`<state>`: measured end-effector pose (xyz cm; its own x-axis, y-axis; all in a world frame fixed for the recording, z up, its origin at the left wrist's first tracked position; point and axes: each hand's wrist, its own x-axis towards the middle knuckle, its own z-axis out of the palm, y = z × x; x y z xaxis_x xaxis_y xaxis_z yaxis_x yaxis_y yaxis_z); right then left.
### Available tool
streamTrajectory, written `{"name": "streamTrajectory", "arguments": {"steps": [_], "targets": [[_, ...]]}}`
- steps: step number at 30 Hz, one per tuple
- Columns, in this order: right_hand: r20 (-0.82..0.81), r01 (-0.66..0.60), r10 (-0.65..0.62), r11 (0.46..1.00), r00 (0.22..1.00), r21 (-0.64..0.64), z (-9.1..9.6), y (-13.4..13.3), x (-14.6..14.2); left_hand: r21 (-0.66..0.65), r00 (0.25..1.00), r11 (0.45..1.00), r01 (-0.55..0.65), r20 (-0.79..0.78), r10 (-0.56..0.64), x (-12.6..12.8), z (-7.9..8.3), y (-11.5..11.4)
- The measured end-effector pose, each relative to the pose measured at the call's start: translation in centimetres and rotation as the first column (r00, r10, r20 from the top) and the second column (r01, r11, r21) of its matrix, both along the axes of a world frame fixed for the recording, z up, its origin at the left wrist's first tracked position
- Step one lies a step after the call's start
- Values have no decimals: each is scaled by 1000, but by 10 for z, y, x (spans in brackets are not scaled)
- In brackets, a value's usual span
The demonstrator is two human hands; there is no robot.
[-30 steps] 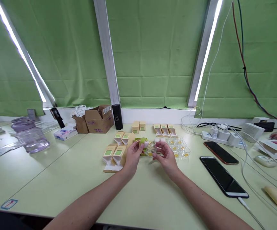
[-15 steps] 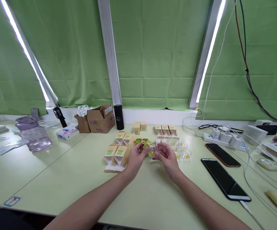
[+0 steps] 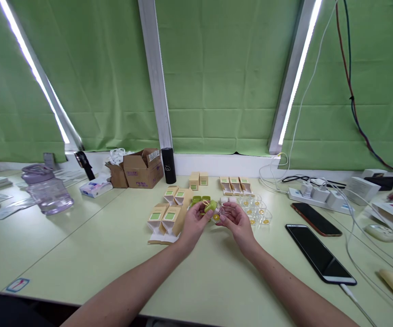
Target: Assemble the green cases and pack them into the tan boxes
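Note:
Over the middle of the table, my left hand (image 3: 192,225) pinches a green cap (image 3: 210,205) that has a pale cord loop on it. My right hand (image 3: 240,223) grips a small clear bottle (image 3: 217,215) with something yellow in its base, and the two pieces meet between my fingertips. Fingers partly cover both. Behind my left hand lie more green caps (image 3: 199,199). Small white pieces (image 3: 228,200) lie just beyond my right hand. Several clear bottles (image 3: 260,211) with yellow bottoms stand to its right. Opened kraft boxes (image 3: 165,220) with green labels lie to the left.
More kraft boxes (image 3: 235,186) stand at the back. Farther left are a brown carton (image 3: 144,170), a black cylinder (image 3: 168,166), a tissue pack (image 3: 96,187) and a purple water jug (image 3: 47,190). Phones (image 3: 320,254), a power strip (image 3: 319,200) and loose cables occupy the right side.
The green cap has turned slightly in my left fingers and shows a rounder face. Both hands stay in nearly the same place. At the far left, a brownish shape has appeared at the frame's edge.

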<state>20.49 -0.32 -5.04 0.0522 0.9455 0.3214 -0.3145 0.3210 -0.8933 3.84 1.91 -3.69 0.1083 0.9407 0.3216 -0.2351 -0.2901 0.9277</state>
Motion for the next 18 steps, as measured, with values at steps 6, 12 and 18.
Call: {"name": "streamTrajectory", "arguments": {"steps": [6,12,18], "targets": [[24,-15,14,1000,1000,19,-2,0,0,-6,999,999,37,-2,-37,-1,2,-3],[77,-9,7,1000,997,30,-2,-1,-1,-10,999,999,46,4,-46,-2,3,-5],[166,-16,6,998,986,54,1,-7,-4,-43,997,996,74,4,-74,-2,6,-8]]}}
